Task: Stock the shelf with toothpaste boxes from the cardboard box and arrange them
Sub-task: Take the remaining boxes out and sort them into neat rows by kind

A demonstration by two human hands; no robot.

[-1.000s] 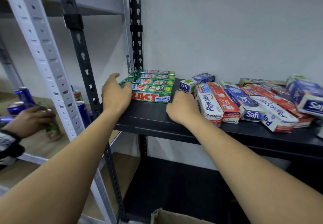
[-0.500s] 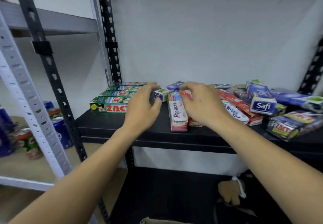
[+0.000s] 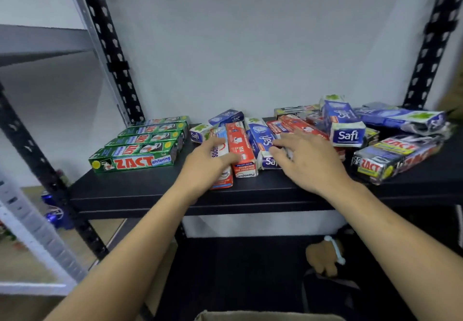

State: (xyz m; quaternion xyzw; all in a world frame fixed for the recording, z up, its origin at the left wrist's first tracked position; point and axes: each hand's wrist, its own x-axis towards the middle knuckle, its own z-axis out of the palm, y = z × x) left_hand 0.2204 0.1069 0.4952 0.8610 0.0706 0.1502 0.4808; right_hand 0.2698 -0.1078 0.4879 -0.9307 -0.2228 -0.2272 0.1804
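Four green Zact boxes [image 3: 140, 145] lie in a neat row at the left of the black shelf [image 3: 150, 191]. Beside them lie a white Pepsodent box [image 3: 223, 174], a red Pepsodent box [image 3: 241, 146] and a blue Safi box [image 3: 261, 139], side by side. My left hand [image 3: 205, 164] rests flat on the white Pepsodent box, its thumb against the red one. Fingers spread, my right hand [image 3: 309, 161] touches the blue Safi box. The rim of the cardboard box [image 3: 250, 317] shows at the bottom edge.
A loose heap fills the shelf's right: an upright Safi box [image 3: 347, 131], dark Zact boxes [image 3: 390, 159] and more Safi boxes behind. Black uprights [image 3: 110, 52] frame the bay. Another person's hand [image 3: 323, 258] with a white wristband is on the lower level. Cans [image 3: 53, 216] stand on the left rack.
Both hands left the green Zact stack and moved right onto the Pepsodent and Safi boxes. The view swung right, showing the heap.
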